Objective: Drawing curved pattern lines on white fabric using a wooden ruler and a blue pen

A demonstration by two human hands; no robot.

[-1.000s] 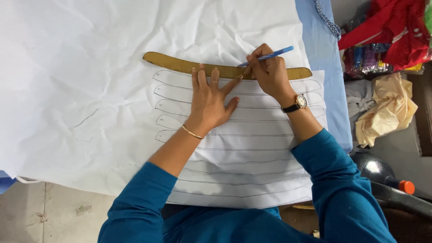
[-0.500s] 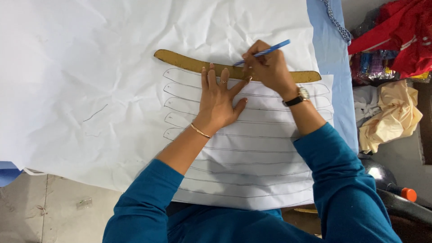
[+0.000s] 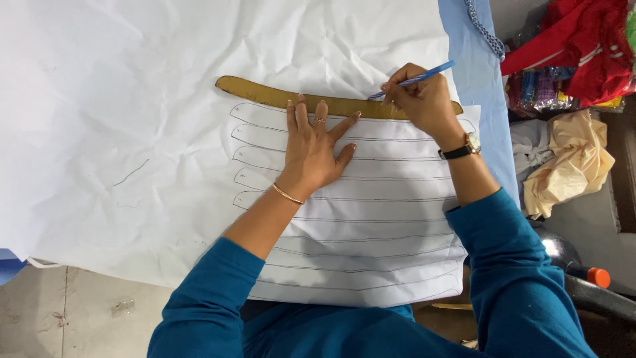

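My left hand (image 3: 311, 149) lies flat on the white paper (image 3: 132, 132), its fingers (image 3: 296, 113) spread apart, and the fingertips press onto the lower edge of a long curved brown template (image 3: 265, 95) that lies across the sheet. The template bows slightly, with its left end free on the paper and its right end running under my right hand (image 3: 424, 103). My right fingers (image 3: 396, 89) are pinched together around a blue pen (image 3: 414, 79), whose tip meets the paper at the template's upper edge, just right of my left index finger. Below the template the sheet carries a stack of drawn outlines (image 3: 358, 199) of the same curved strip, one under another, down to the near edge. The paper is creased and covers most of the bench, with a light blue cloth (image 3: 477, 59) showing under it on the right. A wristwatch (image 3: 464, 146) with a black strap sits on my right wrist and a thin bangle (image 3: 287, 193) on my left. Further right lie a crumpled cream cloth (image 3: 570, 159) and red fabric (image 3: 576, 46).
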